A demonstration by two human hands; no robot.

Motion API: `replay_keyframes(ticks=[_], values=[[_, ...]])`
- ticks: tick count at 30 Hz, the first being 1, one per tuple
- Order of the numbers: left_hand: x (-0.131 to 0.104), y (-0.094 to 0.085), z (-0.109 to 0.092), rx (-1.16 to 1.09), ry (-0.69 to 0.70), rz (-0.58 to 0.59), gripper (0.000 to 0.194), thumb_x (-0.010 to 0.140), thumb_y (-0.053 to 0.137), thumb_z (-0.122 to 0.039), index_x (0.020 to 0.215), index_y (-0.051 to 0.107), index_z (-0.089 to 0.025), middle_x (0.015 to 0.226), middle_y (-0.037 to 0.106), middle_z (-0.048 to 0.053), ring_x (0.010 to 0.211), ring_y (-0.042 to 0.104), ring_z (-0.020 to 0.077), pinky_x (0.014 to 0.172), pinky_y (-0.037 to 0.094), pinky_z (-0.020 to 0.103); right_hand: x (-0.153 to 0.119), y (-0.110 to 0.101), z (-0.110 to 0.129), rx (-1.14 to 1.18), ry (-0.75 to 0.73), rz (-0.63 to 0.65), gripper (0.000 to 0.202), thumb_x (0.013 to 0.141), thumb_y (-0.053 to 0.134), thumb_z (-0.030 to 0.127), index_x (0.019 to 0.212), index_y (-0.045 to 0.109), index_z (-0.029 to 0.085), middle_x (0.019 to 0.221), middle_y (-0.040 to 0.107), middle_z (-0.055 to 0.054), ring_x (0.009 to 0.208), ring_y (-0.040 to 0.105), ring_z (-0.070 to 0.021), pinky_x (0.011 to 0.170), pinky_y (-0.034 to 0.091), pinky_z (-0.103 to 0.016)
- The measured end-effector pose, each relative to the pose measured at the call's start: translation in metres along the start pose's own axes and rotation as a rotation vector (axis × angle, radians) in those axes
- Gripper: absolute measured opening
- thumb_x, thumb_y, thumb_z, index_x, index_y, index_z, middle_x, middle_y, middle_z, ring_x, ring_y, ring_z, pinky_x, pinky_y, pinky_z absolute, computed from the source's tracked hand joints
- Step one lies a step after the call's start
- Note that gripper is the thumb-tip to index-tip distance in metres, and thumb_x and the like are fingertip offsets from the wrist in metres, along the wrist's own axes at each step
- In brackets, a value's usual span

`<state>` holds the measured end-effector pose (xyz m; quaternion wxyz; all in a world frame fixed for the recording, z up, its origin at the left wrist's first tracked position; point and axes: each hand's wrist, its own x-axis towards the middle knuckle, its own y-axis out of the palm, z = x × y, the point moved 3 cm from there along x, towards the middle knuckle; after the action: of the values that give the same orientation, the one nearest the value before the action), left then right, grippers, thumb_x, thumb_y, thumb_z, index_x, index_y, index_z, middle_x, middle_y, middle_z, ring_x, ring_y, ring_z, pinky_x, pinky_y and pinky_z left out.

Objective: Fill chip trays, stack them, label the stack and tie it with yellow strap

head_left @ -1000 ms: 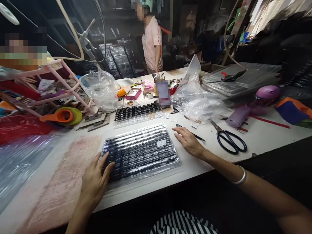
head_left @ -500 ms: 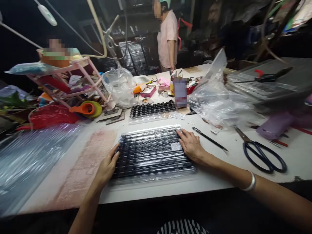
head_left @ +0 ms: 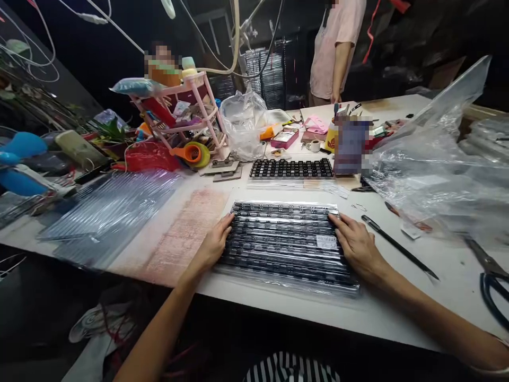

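Observation:
Between my hands a clear plastic tray (head_left: 278, 249) filled with rows of small black parts lies on the white table, a white label (head_left: 326, 242) near its right side. My left hand (head_left: 214, 241) grips the tray's left edge, fingers close together along it. Opposite, my right hand (head_left: 356, 241) holds the right edge, fingertips by the far corner and thumb hidden. Just beyond is another tray of black parts (head_left: 292, 168). A slim black tool with a pointed tip (head_left: 397, 246) lies right of my right hand.
Clear ribbed plastic sheets (head_left: 115, 212) lie at the left, beside a pink-stained patch (head_left: 186, 228). Scissors (head_left: 495, 281) rest at the right edge. A pink rack (head_left: 210, 109), a clear plastic bag (head_left: 429, 170) and a phone-like device (head_left: 352, 146) stand farther back. Two people are beyond the table.
My view has turned left, so the table's contents appear farther right and more of its left end shows. Both hands stay on the tray's edges.

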<state>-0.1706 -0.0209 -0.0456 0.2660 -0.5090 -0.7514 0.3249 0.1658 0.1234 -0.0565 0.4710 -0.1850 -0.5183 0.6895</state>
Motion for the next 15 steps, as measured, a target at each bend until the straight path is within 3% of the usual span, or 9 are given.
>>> replay_keyframes(ticks=[4, 7, 10, 15], values=[[0.001, 0.003, -0.008, 0.152, 0.006, -0.019, 0.052, 0.089, 0.032, -0.034, 0.133, 0.045, -0.01, 0.145, 0.037, 0.015, 0.136, 0.028, 0.0265, 0.111, 0.016, 0.052, 0.002, -0.002, 0.006, 0.105, 0.006, 0.0, 0.043, 0.092, 0.031, 0.029, 0.129, 0.052, 0.023, 0.129, 0.05, -0.018, 0.113, 0.046, -0.0365, 0.082, 0.041, -0.06], [0.003, 0.014, -0.024, 0.385, 0.019, -0.03, 0.056, 0.089, 0.033, -0.037, 0.136, 0.041, -0.008, 0.149, 0.026, 0.018, 0.139, 0.016, 0.0346, 0.108, 0.007, 0.062, 0.007, -0.007, 0.002, 0.196, 0.017, -0.013, 0.039, 0.091, 0.037, 0.028, 0.124, 0.057, 0.022, 0.124, 0.054, -0.015, 0.111, 0.049, -0.0311, 0.087, 0.042, -0.054], [0.009, 0.037, -0.049, 0.604, 0.122, 0.065, 0.057, 0.091, 0.03, -0.041, 0.142, 0.033, -0.014, 0.151, 0.023, 0.013, 0.139, 0.017, 0.0308, 0.109, 0.015, 0.056, 0.011, -0.014, -0.007, 0.265, 0.031, -0.047, 0.035, 0.091, 0.039, 0.025, 0.12, 0.057, 0.021, 0.118, 0.059, -0.01, 0.106, 0.055, -0.0216, 0.091, 0.045, -0.04], [0.016, 0.069, -0.09, 0.612, 0.341, 0.222, 0.061, 0.092, 0.028, -0.051, 0.145, 0.024, -0.021, 0.153, 0.018, 0.005, 0.141, 0.011, 0.0265, 0.111, 0.011, 0.051, 0.009, -0.021, -0.012, 0.34, 0.044, -0.079, 0.036, 0.093, 0.037, 0.028, 0.123, 0.053, 0.017, 0.112, 0.06, -0.01, 0.086, 0.062, -0.0158, 0.077, 0.052, -0.032]])
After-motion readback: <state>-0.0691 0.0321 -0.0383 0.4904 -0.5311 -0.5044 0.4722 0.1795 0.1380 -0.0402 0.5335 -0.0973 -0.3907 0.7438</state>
